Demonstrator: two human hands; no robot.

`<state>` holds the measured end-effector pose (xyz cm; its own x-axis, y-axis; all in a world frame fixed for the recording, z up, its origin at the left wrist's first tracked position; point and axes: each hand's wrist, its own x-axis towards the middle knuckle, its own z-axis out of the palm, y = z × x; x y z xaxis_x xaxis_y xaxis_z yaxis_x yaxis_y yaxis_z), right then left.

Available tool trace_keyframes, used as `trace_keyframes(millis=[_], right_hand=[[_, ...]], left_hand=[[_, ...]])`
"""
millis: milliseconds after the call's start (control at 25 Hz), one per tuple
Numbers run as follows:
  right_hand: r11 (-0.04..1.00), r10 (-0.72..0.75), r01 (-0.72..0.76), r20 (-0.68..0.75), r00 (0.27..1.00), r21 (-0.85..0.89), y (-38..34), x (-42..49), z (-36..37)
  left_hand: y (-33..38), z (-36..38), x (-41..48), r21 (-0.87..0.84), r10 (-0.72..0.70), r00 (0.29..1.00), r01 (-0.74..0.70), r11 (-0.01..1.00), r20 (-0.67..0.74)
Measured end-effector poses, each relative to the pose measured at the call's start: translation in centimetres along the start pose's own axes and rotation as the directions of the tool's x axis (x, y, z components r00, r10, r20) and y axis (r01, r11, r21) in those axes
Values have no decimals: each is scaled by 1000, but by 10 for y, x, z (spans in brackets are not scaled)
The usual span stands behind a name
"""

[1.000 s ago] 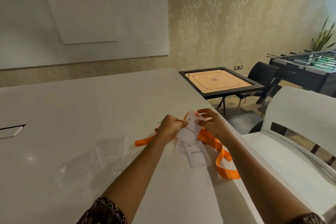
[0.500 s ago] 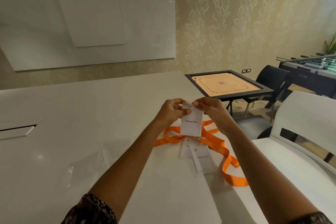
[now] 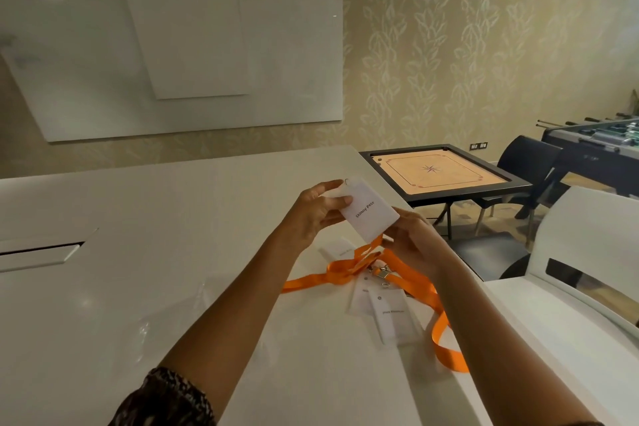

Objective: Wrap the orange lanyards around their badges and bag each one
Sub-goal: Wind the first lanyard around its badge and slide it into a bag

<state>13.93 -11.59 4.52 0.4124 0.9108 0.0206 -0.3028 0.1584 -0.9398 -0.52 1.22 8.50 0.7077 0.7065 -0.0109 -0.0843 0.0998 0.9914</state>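
**Badge (image 3: 371, 214) held tilted above the bench (image 3: 173, 235)**

Its long axis runs from 10 to 4 o'clock, with the ring end at 10. The left hand (image 3: 311, 214) presses its thumb on the face, fingers behind. The right hand (image 3: 411, 239) curls its fingers and pinches the 4 o'clock corner with the orange lanyard (image 3: 345, 270). A faint clear bag (image 3: 166, 318) lies flat at 8 o'clock; its contents cannot be told.

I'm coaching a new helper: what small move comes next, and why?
Probably the right hand should draw the orange lanyard across the badge for a first turn: the left hand pinches the badge aloft, unwrapped, its lanyard trailing onto the table.
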Motion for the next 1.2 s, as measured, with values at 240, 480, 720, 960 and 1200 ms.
trace_keyframes(millis=[240, 480, 720, 960, 1200], right_hand=[[990, 56, -56, -1, 998, -129, 14, 1, 15], [969, 143, -145, -26, 989, -202, 24, 10, 19], [800, -252, 175, -56, 966, -575, 6, 15, 34], [726, -412, 269, -88, 907, -633, -42, 29, 57], [749, -177, 125, -14, 984, -651, -70, 9, 61]], left_hand=[[2, -3, 4, -179, -143, 977, 114, 977, -161], [2, -11, 4, -335, -232, 953, 158, 929, -195], [53, -13, 16, -272, -113, 975, 58, 960, -190], [121, -2, 27, -192, 52, 973, -97, 977, -227], [110, -10, 22, -15, 68, 955, -76, 997, -289]])
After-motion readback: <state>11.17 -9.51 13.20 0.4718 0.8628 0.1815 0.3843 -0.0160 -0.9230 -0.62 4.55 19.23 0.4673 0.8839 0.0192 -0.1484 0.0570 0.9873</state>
